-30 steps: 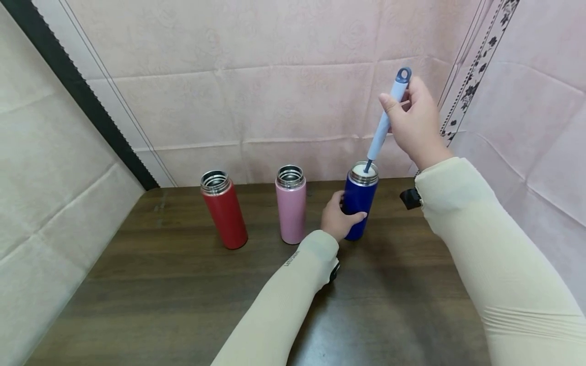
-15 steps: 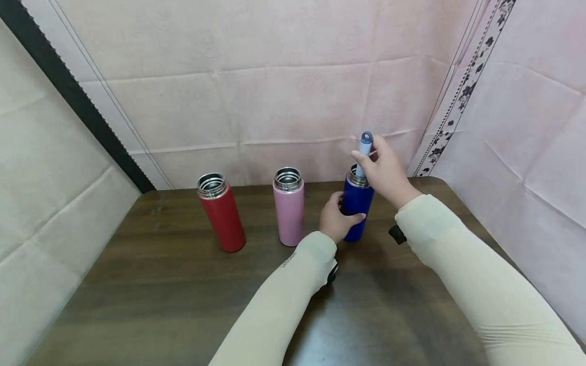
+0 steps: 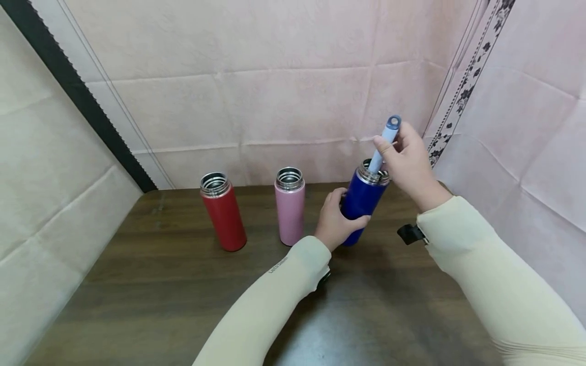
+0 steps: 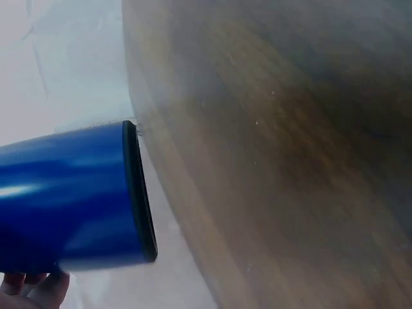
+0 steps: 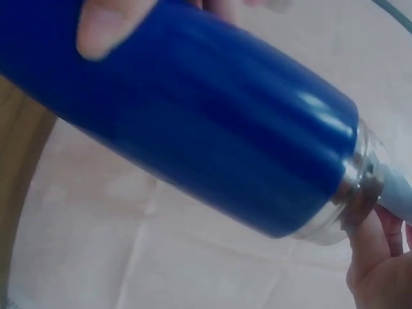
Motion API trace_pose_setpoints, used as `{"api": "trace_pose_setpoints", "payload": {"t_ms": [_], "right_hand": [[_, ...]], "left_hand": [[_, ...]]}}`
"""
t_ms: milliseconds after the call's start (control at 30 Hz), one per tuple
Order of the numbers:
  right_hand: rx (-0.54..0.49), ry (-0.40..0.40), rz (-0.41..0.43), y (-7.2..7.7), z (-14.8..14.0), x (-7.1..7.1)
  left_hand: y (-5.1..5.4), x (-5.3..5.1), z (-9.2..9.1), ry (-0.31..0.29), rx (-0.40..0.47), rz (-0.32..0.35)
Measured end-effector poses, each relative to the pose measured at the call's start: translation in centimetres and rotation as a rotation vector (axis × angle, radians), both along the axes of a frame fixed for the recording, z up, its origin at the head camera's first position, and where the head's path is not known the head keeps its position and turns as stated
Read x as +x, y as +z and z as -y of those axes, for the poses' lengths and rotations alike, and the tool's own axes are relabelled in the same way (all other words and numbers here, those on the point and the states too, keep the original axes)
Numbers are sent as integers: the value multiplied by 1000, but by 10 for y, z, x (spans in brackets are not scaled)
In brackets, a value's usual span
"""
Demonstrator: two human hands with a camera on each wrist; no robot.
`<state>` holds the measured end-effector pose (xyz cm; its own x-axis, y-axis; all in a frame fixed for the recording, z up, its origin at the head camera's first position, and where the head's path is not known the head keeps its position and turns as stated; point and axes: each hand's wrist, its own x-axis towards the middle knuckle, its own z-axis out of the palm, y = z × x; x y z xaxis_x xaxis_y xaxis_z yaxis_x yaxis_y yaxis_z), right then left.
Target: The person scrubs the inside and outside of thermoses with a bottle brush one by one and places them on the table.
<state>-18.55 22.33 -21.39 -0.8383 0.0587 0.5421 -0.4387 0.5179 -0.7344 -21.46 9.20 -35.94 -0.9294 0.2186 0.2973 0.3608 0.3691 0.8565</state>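
A blue steel bottle [image 3: 361, 201], lidless with a bare metal neck, leans to the right at the back of the table. My left hand [image 3: 336, 218] grips its lower body, thumb across the front. In the left wrist view the dark base rim of the bottle [image 4: 71, 199] seems slightly off the tabletop. My right hand [image 3: 409, 162] pinches the light blue handle of a bottle brush [image 3: 383, 147], which has a dark blue ring at its top. The brush's lower end is hidden inside the bottle. The right wrist view shows the brush handle [image 5: 398, 193] entering the metal neck.
A pink bottle [image 3: 290, 208] stands just left of my left hand, with a red bottle [image 3: 224, 213] farther left; both are upright and lidless. The brown wooden table [image 3: 183, 305] meets cloth-covered walls [image 3: 293, 107] at the back and sides.
The brush went down from its raised position, deep into the blue bottle, then came partly back up with my right hand. The blue bottle has tilted to the right in my left hand.
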Motion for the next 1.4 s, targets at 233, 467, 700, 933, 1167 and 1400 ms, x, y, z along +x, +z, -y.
{"api": "trace_pose_setpoints", "payload": {"t_ms": [233,467,700,933,1167,1400], "right_hand": [[-194,97,3,6,-4,12],[-495,240,-46,10,-9,22],[-716,239,-54,18,-26,33],[-876,324,-105,24,-43,45],[-916,409,-159,21,-38,62],[-909,384,-205,16,-23,71]], "left_hand": [[3,17,16,-60,-25,-15],[8,31,28,-95,-51,-11],[11,46,44,-114,-120,31],[14,59,55,-128,-139,54],[20,69,64,-137,-152,27],[22,74,70,-146,-105,32]]}}
